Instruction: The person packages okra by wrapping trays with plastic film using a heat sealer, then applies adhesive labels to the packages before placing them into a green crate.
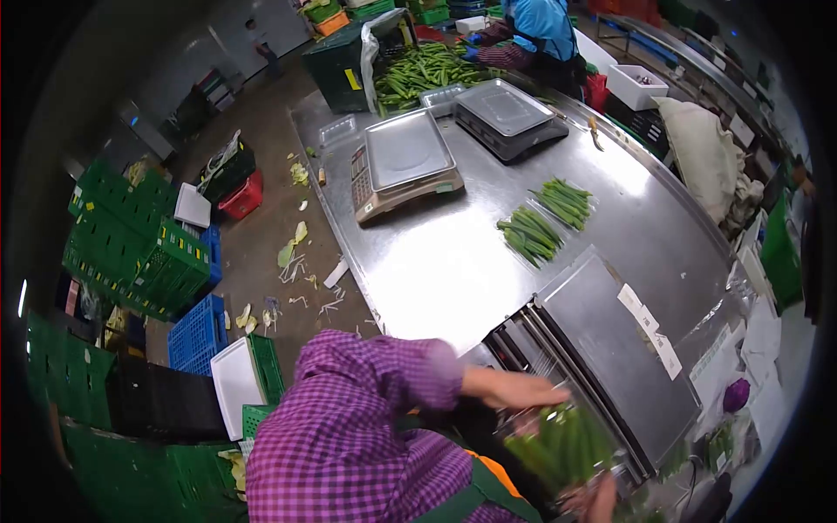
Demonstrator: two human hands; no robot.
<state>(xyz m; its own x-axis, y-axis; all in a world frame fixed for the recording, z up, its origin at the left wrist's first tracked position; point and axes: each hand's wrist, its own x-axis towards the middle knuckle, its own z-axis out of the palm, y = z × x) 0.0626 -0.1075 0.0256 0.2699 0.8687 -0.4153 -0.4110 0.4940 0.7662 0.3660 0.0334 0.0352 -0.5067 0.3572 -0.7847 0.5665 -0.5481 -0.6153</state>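
Note:
A wrapped pack of green okra pods [567,444], blurred by motion, is held low at the front of a wrapping machine [623,366]. My left hand [523,390] grips its upper edge, with the fingers along the film. At the lower end, my right hand [593,501] holds the pack, and part of that hand is hidden. Beyond the machine, two okra bundles [532,235] lie side by side on the steel table [436,305].
Two scales [405,152] stand farther back, near an okra heap [427,74] and a dark green crate [344,65]. A person in blue [540,30] works there. A knife [595,132] lies near the right edge. Green crates [139,235] are stacked on the left.

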